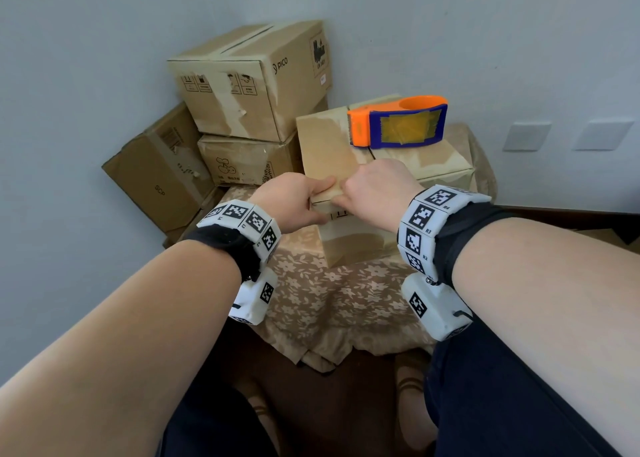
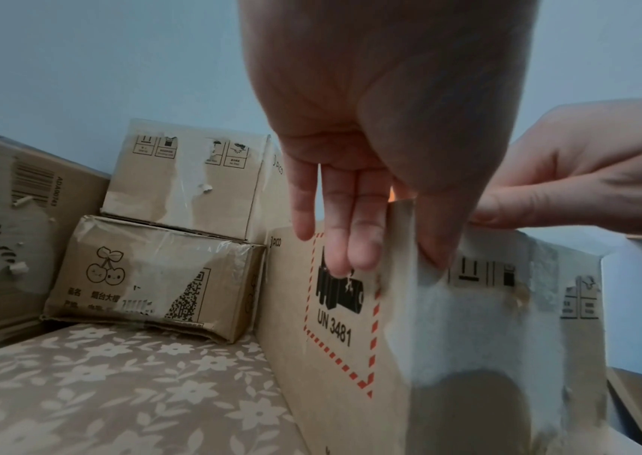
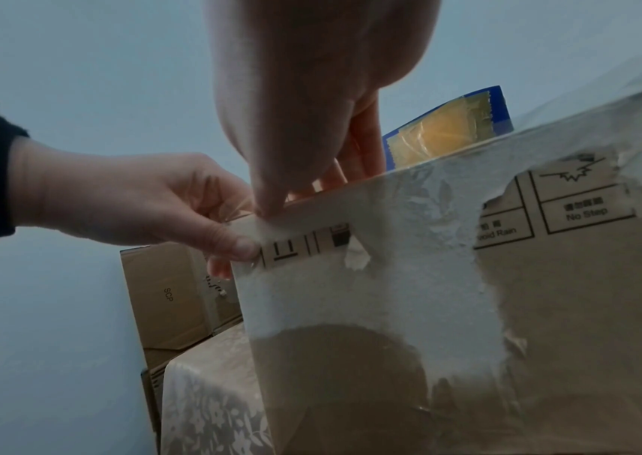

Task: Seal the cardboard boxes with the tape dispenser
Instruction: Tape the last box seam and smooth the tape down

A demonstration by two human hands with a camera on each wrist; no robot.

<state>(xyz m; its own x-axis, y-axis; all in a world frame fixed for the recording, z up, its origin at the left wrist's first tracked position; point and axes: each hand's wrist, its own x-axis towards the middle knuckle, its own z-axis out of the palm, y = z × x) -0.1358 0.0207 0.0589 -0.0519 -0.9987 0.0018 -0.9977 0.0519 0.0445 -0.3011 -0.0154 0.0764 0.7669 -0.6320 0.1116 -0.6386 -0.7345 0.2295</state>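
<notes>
You are at the start of sealing this box, by the look of it. The cardboard box (image 1: pixel 363 193) stands on the table with the flowered cloth (image 1: pixel 329 297), toward its far right corner, and its top flaps lie closed with the centre seam showing no fresh strip that I can make out. The whitish patches on its front face look like torn paper where old tape came off.

Your left hand (image 1: pixel 294 200) pinches the box's near left top corner, thumb on the front face and fingers over the top edge and side. Your right hand (image 1: pixel 377 190) pinches the top edge just beside it, thumb pressed at the rim and fingers lying over the flap. So both hands hold the box and neither holds the tool.

The tape dispenser (image 1: pixel 398 121), orange and blue, rests on top of the same box at its far edge, well clear of your fingers. You have yet to pick it up and run tape along the seam.

What is inside the box you cannot tell, since the flaps cover it.

Off the table's far left corner, more boxes are piled against the wall: a large PICO box (image 1: pixel 256 76) on a smaller cherry-printed box (image 1: pixel 242 160), and a tilted SCP box (image 1: pixel 159 169). The top one's seam appears dark and open, so it likely still needs sealing; the others I cannot judge.
</notes>
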